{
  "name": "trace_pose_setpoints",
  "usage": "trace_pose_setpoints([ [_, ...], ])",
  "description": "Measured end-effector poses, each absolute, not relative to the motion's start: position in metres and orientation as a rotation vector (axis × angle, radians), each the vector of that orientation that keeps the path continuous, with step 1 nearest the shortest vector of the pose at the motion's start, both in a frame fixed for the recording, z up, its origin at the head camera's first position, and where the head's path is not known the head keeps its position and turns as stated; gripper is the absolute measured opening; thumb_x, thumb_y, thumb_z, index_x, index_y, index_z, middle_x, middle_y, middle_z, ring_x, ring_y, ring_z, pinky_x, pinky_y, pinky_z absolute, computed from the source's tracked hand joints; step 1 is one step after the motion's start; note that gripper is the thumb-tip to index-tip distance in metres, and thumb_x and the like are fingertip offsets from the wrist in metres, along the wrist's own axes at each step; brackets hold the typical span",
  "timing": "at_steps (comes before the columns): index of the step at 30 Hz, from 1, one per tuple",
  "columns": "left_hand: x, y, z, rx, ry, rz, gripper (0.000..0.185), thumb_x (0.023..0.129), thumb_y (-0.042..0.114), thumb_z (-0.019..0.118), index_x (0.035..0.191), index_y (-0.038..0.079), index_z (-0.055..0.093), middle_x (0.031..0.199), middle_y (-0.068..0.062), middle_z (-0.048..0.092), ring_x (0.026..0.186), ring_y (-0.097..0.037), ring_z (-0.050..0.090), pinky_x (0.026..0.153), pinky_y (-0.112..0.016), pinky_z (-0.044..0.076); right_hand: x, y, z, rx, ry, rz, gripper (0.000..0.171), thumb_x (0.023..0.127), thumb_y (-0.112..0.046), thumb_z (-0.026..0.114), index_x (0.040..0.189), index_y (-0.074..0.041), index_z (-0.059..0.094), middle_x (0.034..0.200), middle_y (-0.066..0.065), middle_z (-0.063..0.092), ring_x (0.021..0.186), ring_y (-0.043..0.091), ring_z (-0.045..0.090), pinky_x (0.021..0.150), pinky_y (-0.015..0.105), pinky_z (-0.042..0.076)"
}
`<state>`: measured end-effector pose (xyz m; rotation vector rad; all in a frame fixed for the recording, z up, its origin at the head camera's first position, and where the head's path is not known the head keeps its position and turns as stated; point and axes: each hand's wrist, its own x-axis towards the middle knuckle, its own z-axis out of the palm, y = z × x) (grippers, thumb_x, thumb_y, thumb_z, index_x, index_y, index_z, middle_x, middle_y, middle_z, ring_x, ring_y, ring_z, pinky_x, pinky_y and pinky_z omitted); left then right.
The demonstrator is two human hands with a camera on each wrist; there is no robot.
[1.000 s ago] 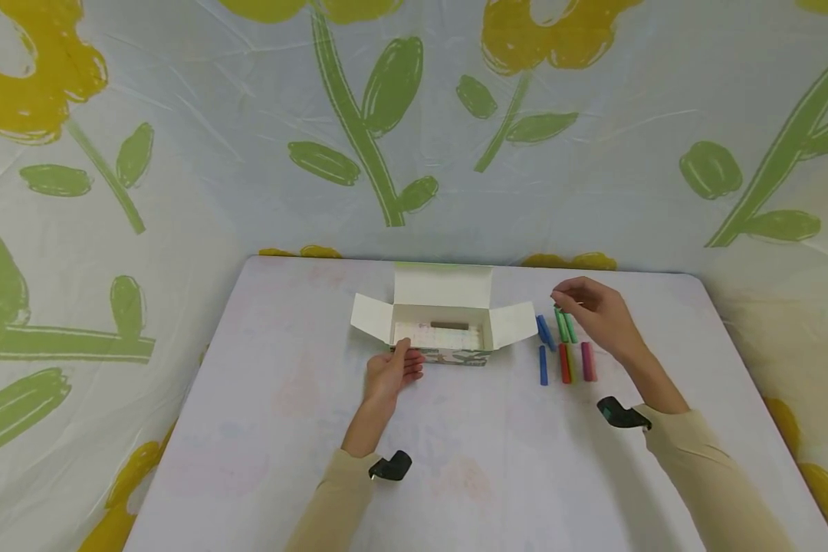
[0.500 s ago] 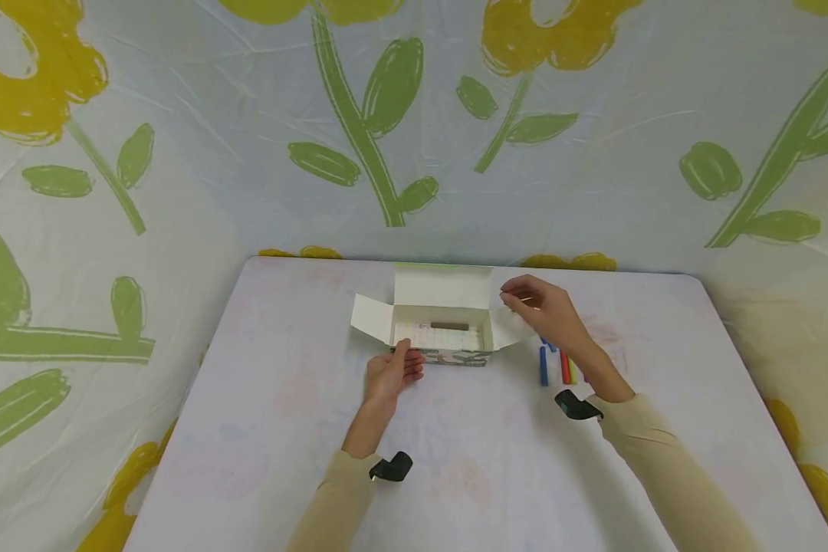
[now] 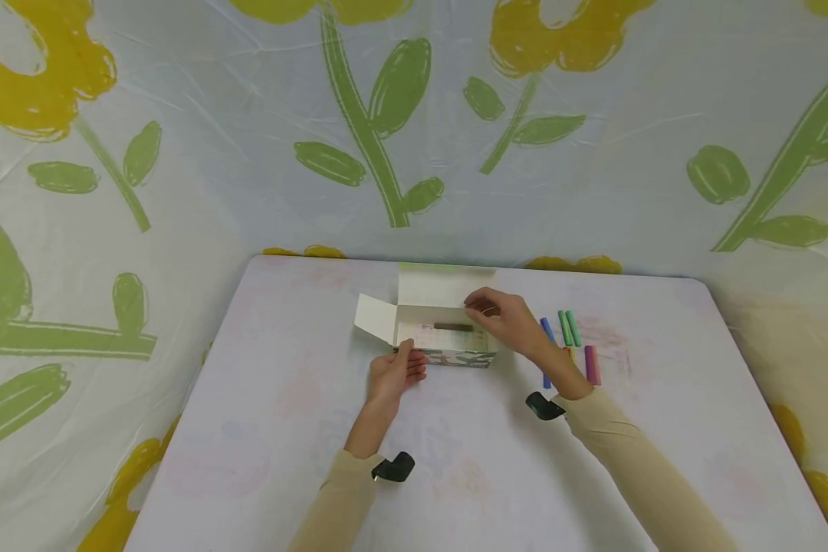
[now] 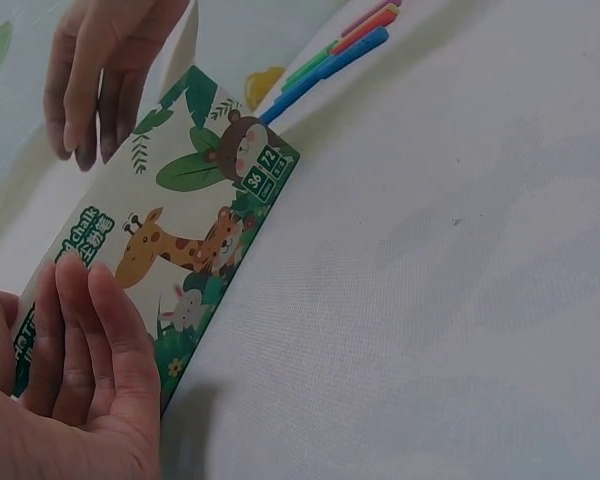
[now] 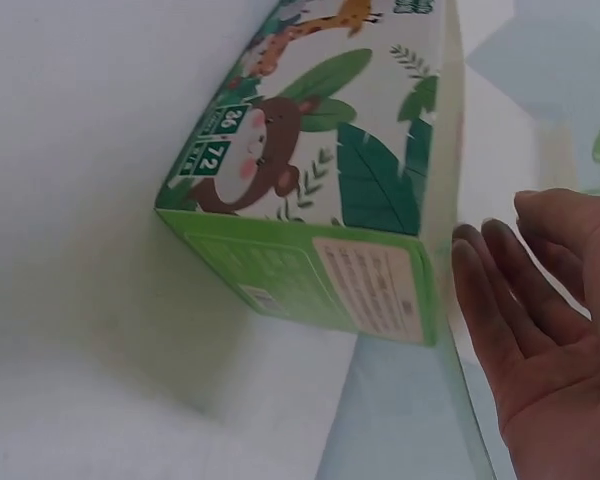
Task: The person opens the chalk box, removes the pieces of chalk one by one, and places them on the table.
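My right hand (image 3: 507, 322) covers the chalk box's (image 3: 448, 337) right flap; whether it pinches chalk, I cannot tell. My left hand (image 3: 396, 376), fingers straight, steadies the front at 7 o'clock. Loose chalks (image 3: 569, 330) lie at 3 o'clock; the counter (image 3: 283, 429) lies bare nearer me.

Chalk sticks (image 3: 570, 328) crowd the table (image 3: 262, 429) right of the box (image 3: 448, 337).

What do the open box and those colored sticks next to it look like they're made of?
The chalk box looks like thin printed cardboard: crisp folded flaps, plain white inside, a slightly glossy outside with cartoon animals. The colored sticks look like chalk: matte, blunt-ended cylinders in solid colors, and the word "chalk" shows on the box in the left wrist view, though wax crayon cannot be fully excluded.
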<state>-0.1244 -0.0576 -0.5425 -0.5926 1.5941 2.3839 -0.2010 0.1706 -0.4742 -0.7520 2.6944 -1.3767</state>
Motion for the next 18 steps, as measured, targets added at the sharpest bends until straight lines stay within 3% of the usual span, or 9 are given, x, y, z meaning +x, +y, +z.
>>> trace_pose_setpoints([
  [11, -0.127, -0.056, -0.545, -0.614, 1.581, 2.413, 0.034, 0.103, 0.023, 0.061, 0.085, -0.004, 0.070, 0.075, -0.005, 0.071, 0.064, -0.009, 0.065, 0.063, -0.022, 0.059, -0.203, 0.152, -0.488, -0.817, 2.658, -1.099, 0.021, 0.098, -0.001, 0.067, 0.116, 0.009, 0.068, 0.107, 0.019, 0.073, 0.096, 0.030, 0.070, 0.086, 0.045, 0.060],
  [18, -0.127, -0.056, -0.545, -0.616, 1.579, 2.406, 0.033, 0.103, 0.024, 0.062, 0.088, -0.005, 0.070, 0.076, -0.006, 0.072, 0.066, -0.009, 0.066, 0.064, -0.022, 0.059, -0.205, 0.140, -0.492, -0.905, 2.673, -0.809, 0.011, 0.098, -0.001, 0.066, 0.106, 0.006, 0.069, 0.092, 0.011, 0.071, 0.076, 0.019, 0.060, 0.072, 0.038, 0.054],
])
